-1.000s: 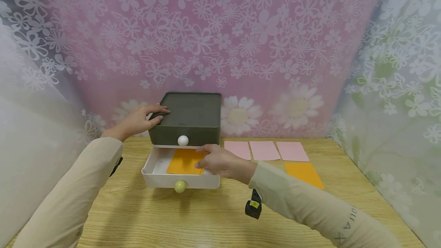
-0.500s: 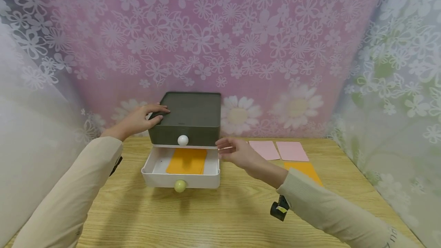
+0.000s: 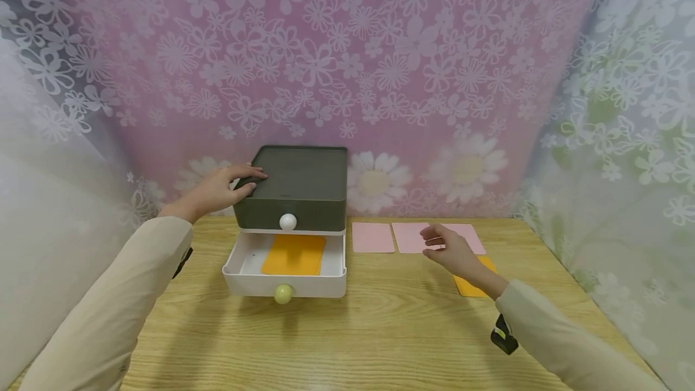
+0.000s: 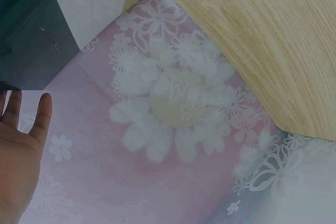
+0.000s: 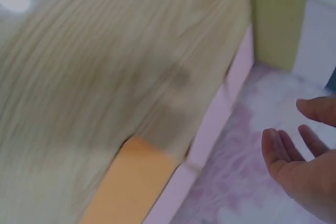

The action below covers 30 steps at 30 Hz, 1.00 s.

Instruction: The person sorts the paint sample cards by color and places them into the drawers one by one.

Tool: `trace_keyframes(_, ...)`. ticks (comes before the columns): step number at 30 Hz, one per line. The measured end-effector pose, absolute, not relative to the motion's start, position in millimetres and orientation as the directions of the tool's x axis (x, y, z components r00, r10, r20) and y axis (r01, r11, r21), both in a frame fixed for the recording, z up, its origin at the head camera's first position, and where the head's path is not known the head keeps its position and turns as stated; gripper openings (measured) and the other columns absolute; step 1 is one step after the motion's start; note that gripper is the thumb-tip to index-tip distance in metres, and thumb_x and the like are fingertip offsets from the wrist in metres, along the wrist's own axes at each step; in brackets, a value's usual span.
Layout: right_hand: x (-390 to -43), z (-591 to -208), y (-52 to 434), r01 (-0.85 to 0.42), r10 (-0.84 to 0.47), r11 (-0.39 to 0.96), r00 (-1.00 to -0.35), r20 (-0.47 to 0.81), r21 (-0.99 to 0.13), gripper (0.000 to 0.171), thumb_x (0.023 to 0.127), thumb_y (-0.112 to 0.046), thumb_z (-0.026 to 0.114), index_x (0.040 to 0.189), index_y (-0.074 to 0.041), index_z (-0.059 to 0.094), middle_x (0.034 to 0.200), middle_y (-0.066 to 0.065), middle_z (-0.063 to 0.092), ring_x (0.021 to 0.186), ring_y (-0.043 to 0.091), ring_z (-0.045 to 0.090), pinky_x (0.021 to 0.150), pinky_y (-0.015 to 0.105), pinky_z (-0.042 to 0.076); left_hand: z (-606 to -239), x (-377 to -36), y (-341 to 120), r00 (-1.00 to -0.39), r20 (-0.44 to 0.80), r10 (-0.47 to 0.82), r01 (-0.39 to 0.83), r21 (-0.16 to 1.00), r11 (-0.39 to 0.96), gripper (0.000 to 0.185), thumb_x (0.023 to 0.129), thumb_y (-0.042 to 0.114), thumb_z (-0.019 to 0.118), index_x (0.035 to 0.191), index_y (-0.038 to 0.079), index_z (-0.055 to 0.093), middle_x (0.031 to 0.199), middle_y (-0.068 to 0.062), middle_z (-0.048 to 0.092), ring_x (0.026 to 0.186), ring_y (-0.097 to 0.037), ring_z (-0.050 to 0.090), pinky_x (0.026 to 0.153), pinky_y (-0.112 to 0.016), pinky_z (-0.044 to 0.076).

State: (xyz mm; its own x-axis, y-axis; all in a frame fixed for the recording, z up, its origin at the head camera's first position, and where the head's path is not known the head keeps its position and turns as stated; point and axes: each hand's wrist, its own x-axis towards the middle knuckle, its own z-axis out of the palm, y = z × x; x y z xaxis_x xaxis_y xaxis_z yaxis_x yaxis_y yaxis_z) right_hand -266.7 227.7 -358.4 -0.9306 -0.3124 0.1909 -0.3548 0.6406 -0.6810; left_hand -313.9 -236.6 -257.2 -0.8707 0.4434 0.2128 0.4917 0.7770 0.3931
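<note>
My left hand [image 3: 219,189] rests on the left edge of a dark grey-green drawer box [image 3: 304,171] with a white knob. Below it a white drawer [image 3: 244,282] with a yellow-green knob is pulled out, and orange cards [image 3: 294,255] lie inside. My right hand [image 3: 456,252] hovers empty over the right part of the table, fingers loosely bent. Near it lie pink cards [image 3: 373,238] in a row, partly covered by the hand, and one orange card [image 3: 471,286]. The right wrist view shows the same hand [image 5: 304,166] apart from the orange card [image 5: 131,182].
The wooden table [image 3: 347,343] runs back to a pink floral backdrop [image 3: 347,65]. Floral side curtains [image 3: 624,168] stand left and right. In the left wrist view the box's corner [image 4: 37,40] is close to the fingertips.
My right hand has withdrawn from the drawer and swung right, over the pink and orange cards. An orange card stays in the drawer. The left hand has not moved.
</note>
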Motion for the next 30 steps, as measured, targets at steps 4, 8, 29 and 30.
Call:
trace_keyframes(4,-273,-373,260,-0.391,-0.331,0.692,-0.919,0.214,-0.606,0.032,0.084,0.000,0.060,0.114,0.007,0.051,0.111,0.025,0.055,0.103,0.042,0.055,0.081,0.043,0.051,-259,-315,-237,-0.873,0.210,0.440,0.488,0.393,0.779,0.036,0.094,0.023,0.047,0.129,0.015,0.053,0.142,-0.011,0.041,0.136,-0.034,0.026,0.103,-0.057,0.029)
trace_keyframes(8,-276,-381,288,-0.395,-0.367,0.729,-0.915,0.168,-0.559,0.033,0.083,-0.001,0.063,0.112,0.008,0.051,0.110,0.029,0.054,0.101,0.044,0.054,0.080,0.047,0.051,-259,-315,-237,-0.872,0.216,0.439,0.489,0.394,0.778,0.036,0.094,0.023,0.047,0.129,0.015,0.054,0.142,-0.011,0.041,0.136,-0.035,0.026,0.103,-0.057,0.029)
trace_keyframes(29,-292,-402,343,-0.336,-0.415,0.822,-0.906,-0.080,-0.459,0.073,0.068,-0.025,0.080,0.122,0.011,0.046,0.120,0.031,0.049,0.109,0.048,0.045,0.092,0.060,0.036,-258,-313,-236,-0.878,0.209,0.430,0.478,0.403,0.781,0.035,0.095,0.025,0.047,0.128,0.017,0.054,0.141,-0.009,0.042,0.136,-0.033,0.026,0.103,-0.057,0.029)
trace_keyframes(30,-292,-402,344,-0.334,-0.414,0.823,-0.906,-0.083,-0.459,0.073,0.068,-0.026,0.080,0.122,0.011,0.046,0.120,0.031,0.049,0.109,0.048,0.045,0.092,0.060,0.036,-258,-314,-237,-0.881,0.206,0.427,0.474,0.404,0.782,0.035,0.095,0.024,0.047,0.128,0.018,0.054,0.142,-0.009,0.042,0.137,-0.033,0.026,0.103,-0.057,0.029)
